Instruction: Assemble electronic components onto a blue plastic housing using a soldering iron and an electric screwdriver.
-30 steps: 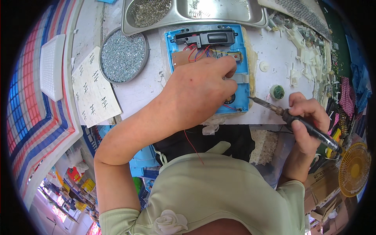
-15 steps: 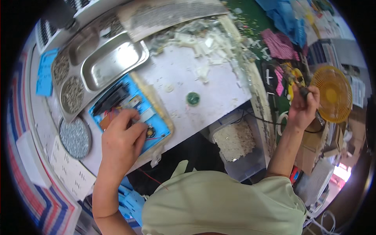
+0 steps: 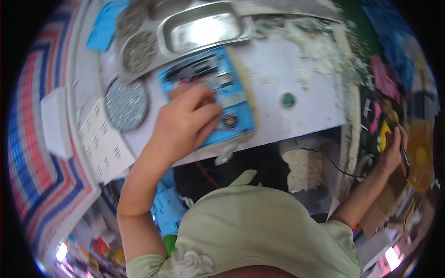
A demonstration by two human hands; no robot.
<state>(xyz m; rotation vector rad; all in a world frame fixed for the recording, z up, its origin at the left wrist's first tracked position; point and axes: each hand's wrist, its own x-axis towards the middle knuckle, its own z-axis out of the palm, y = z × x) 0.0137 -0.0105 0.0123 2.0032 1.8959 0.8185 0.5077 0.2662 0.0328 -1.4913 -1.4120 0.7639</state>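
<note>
- Left hand (image 3: 183,118) over the front left part of the case (image 3: 243,116), with bent fingers drawn in close together; too blurred to tell whether gripping anything.
- Right hand (image 3: 394,150) out past the right edge of the desk (image 3: 320,111), closed round the iron (image 3: 405,161); only a slim black handle distinct.
- Case: blue, open, lying close to the desk's front edge, left of its middle, partly hidden under the left hand.
- Inside the case: a long black part (image 3: 197,68) by the back edge, a pale strip (image 3: 232,99) toward the right edge, a round part (image 3: 230,121) near the front right corner.
- Metal tray (image 3: 249,32) just behind the case, toward the desk's back edge.
- Round dish (image 3: 146,105) left of the case, full of small grey bits.
- Paper (image 3: 104,143) with dark marks, at the desk's front left corner.
- Green tin (image 3: 288,100) to the right of the case, well apart.
- White scraps (image 3: 320,48) heaped toward the desk's back right corner.
- Yellow basket (image 3: 421,155) just beside the iron.
- Red wire (image 3: 207,175) below the desk's front edge.
</note>
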